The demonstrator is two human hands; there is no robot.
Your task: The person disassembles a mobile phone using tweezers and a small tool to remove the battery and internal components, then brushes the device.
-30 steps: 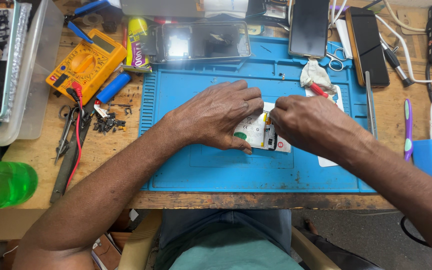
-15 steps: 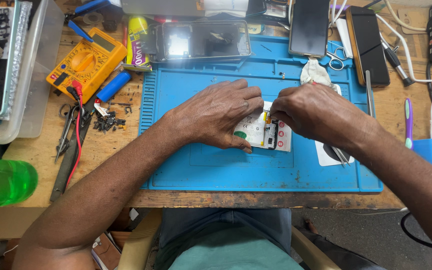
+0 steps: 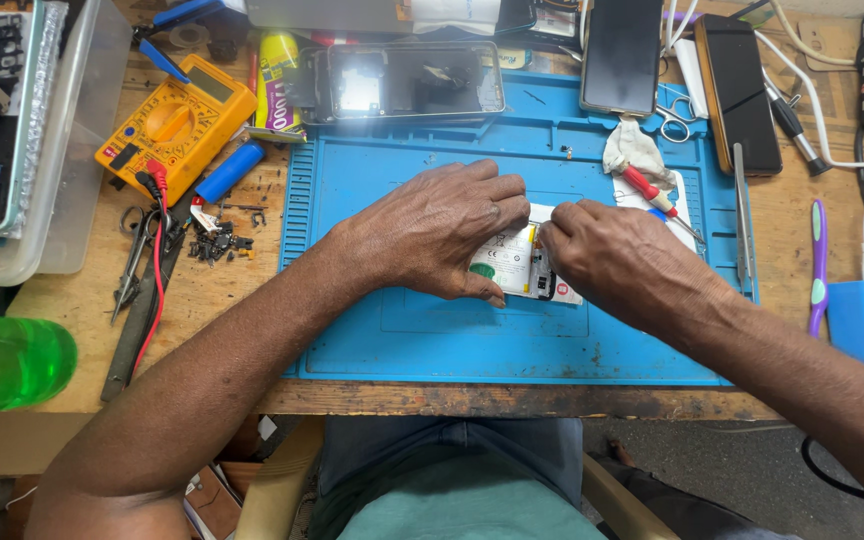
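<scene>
Hands meet over a small white phone battery (image 3: 508, 262) lying flat at the centre of the frame, on a blue silicone repair mat (image 3: 402, 340). In the head view — the only one — the left hand (image 3: 432, 230) lies palm-down over the battery's left part, fingers spread and pressing it to the mat rather than curled round it. The right hand (image 3: 617, 262) has its fingertips pinched together at the battery's right edge; whether they grip a tab, a cable or only the edge I cannot tell, for the knuckles hide it.

A risk, as I judge it: a pull at that edge while the other hand pins the cell could bend or crease it, and a soft cell does not take bending well. A slip of the right hand could also carry it into the red-handled screwdriver (image 3: 644, 188) lying just beyond the knuckles, beside a crumpled white cloth (image 3: 632, 148).

Further off — upper centre — an opened phone shell (image 3: 410, 82) rests on the mat's far edge; a yellow multimeter (image 3: 174, 122) sits at the upper left, with loose small screws (image 3: 214, 242) near it that could roll underfoot of the work.
</scene>
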